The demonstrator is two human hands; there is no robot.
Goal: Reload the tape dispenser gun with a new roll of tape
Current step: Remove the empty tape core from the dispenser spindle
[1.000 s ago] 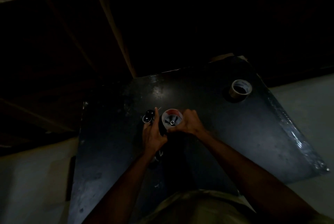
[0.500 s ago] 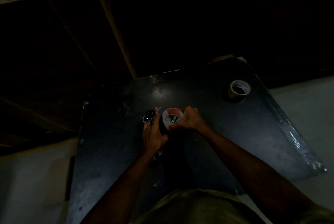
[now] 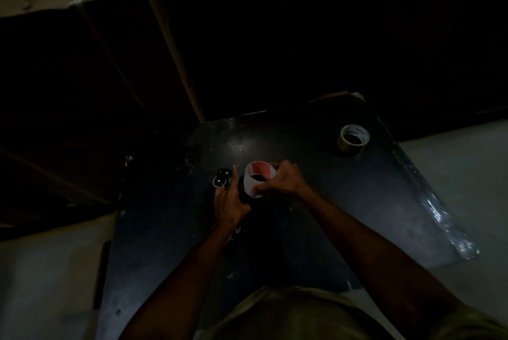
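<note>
Tape roll (image 3: 258, 179) pinched by right hand (image 3: 283, 181); left hand (image 3: 229, 202) grips the dispenser (image 3: 222, 178) on the table (image 3: 316, 175).

Both forearms reach forward, left hand (image 3: 229, 203) and right hand (image 3: 280, 181) close together (fingers curled, gripping).

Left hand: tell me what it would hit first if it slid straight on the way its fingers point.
Probably the dispenser's black roller end, just past the left hand. Beyond that, only bare dark tabletop shows; depth is hard to judge in this dim view.
</note>
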